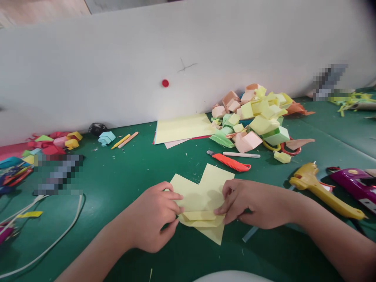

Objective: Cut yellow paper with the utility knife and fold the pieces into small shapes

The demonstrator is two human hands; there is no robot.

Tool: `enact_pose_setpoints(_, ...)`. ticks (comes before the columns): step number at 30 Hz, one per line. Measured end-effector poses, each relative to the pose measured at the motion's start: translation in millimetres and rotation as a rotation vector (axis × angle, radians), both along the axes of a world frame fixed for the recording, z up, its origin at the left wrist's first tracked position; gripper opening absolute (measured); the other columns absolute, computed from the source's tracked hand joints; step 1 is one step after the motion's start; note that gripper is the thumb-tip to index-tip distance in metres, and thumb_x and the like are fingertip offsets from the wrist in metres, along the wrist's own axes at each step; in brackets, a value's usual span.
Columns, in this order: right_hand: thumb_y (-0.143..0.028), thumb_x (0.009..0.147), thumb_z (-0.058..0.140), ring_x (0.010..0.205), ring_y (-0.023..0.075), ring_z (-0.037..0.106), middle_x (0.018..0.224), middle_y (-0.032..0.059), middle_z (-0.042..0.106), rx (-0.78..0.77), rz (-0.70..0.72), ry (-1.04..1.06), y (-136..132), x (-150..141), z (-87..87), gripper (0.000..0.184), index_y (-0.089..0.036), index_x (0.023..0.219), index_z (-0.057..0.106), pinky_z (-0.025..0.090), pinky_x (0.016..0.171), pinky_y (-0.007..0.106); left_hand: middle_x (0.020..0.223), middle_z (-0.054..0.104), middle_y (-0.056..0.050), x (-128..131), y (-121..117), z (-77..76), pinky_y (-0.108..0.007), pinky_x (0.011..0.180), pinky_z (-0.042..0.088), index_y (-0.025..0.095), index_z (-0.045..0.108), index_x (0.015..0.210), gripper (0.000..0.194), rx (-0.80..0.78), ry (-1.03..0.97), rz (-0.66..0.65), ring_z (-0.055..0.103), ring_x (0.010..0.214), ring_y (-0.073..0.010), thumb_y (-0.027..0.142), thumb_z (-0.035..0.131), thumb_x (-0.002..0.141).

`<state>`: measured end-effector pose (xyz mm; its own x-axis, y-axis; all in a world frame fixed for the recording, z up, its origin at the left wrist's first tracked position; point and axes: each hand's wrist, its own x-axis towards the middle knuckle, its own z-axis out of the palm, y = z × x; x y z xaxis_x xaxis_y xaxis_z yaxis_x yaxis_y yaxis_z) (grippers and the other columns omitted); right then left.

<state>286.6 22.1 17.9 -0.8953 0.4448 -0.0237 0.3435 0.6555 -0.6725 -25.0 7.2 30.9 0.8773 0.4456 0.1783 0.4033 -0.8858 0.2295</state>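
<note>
A sheet of pale yellow paper (199, 197) lies on the green table in front of me, with a folded strip across its near part and a pointed corner sticking out below. My left hand (157, 219) grips the paper's left side, fingers on top and thumb at the near edge. On the right, my right hand (252, 203) pinches the other end of the folded strip; its thumb is partly hidden. Just beyond the paper are an orange utility knife (232, 161) and a white pen-like stick (241, 155).
Folded paper pieces (249, 113) are heaped at the back right beside stacked coloured sheets (182, 129). A yellow glue gun (326, 192) and a purple tool (357, 184) lie right. Left are a white cable (79, 211) and bright folded papers (55, 143). A white board (132, 70) stands behind.
</note>
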Motion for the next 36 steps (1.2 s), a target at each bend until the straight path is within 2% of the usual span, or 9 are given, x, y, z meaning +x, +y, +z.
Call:
enact_pose_setpoints(3, 0.007, 0.07, 0.053, 0.105, 0.0217, 0.059, 0.114, -0.0029, 0.076, -0.008, -0.02, -0.004, 1, 0, 0.0, 0.056, -0.027, 0.106, 0.08, 0.047, 0.092, 0.037, 0.076, 0.074, 0.001, 0, 5, -5.2, -0.039, 0.086, 0.043, 0.021, 0.066, 0.082, 0.018, -0.089, -0.035, -0.032, 0.07, 0.092, -0.0218, 0.01, 0.052, 0.084)
enact_pose_setpoints(10, 0.004, 0.075, 0.055, 0.105, 0.0213, 0.06, 0.115, -0.0012, 0.076, 0.02, -0.04, 0.031, -1, -2, 0.6, 0.047, -0.026, 0.102, 0.079, 0.047, 0.095, 0.039, 0.076, 0.069, -0.001, 6, 10, -16.2, -0.034, 0.071, 0.04, 0.02, 0.063, 0.078, 0.017, -0.029, -0.051, 0.048, 0.063, 0.073, -0.0164, 0.02, 0.055, 0.093)
enact_pose_setpoints(14, -0.003, 0.084, 0.056, 0.105, 0.0209, 0.063, 0.114, 0.0013, 0.075, 0.038, -0.016, 0.067, -3, -4, 3.8, 0.036, -0.025, 0.105, 0.076, 0.048, 0.094, 0.039, 0.088, 0.069, -0.004, 6, 11, -18.2, -0.034, 0.071, 0.039, 0.019, 0.062, 0.082, 0.012, -0.054, -0.032, 0.076, 0.06, 0.077, -0.018, 0.028, 0.061, 0.09)
enact_pose_setpoints(21, -0.012, 0.091, 0.058, 0.103, 0.0206, 0.063, 0.111, 0.0043, 0.074, 0.087, -0.062, 0.077, -3, -6, 3.3, 0.022, -0.023, 0.103, 0.074, 0.048, 0.093, 0.037, 0.096, 0.068, -0.006, 5, 11, -19.1, -0.035, 0.073, 0.04, 0.02, 0.067, 0.095, 0.021, -0.106, -0.03, 0.016, 0.06, 0.08, -0.02, 0.039, 0.067, 0.088)
enact_pose_setpoints(26, -0.014, 0.093, 0.058, 0.103, 0.0223, 0.06, 0.109, 0.0059, 0.072, 0.154, -0.106, 0.053, -1, -6, -2.0, 0.02, -0.021, 0.105, 0.072, 0.047, 0.092, 0.039, 0.091, 0.068, -0.004, 7, 11, -25.1, -0.034, 0.072, 0.04, 0.02, 0.068, 0.093, 0.011, -0.061, -0.026, 0.05, 0.06, 0.079, -0.0188, 0.029, 0.062, 0.093)
enact_pose_setpoints(29, -0.015, 0.094, 0.058, 0.101, 0.0219, 0.06, 0.108, 0.0062, 0.072, 0.17, -0.106, 0.053, 0, -6, -5.7, 0.021, -0.022, 0.108, 0.072, 0.047, 0.09, 0.038, 0.089, 0.068, -0.004, 9, 11, -27.2, -0.033, 0.071, 0.04, 0.02, 0.068, 0.091, 0.012, -0.062, -0.021, 0.075, 0.06, 0.079, -0.0178, 0.023, 0.057, 0.096)
enact_pose_setpoints(36, -0.029, 0.095, 0.063, 0.097, 0.0226, 0.06, 0.11, 0.0087, 0.069, 0.22, -0.21, 0.068, -3, -13, -11.8, 0.025, -0.022, 0.118, 0.068, 0.048, 0.084, 0.037, 0.085, 0.066, -0.003, 14, 9, -29.9, -0.032, 0.07, 0.04, 0.019, 0.065, 0.086, 0.013, -0.068, -0.06, 0.125, 0.058, 0.075, -0.0174, 0.019, 0.054, 0.094)
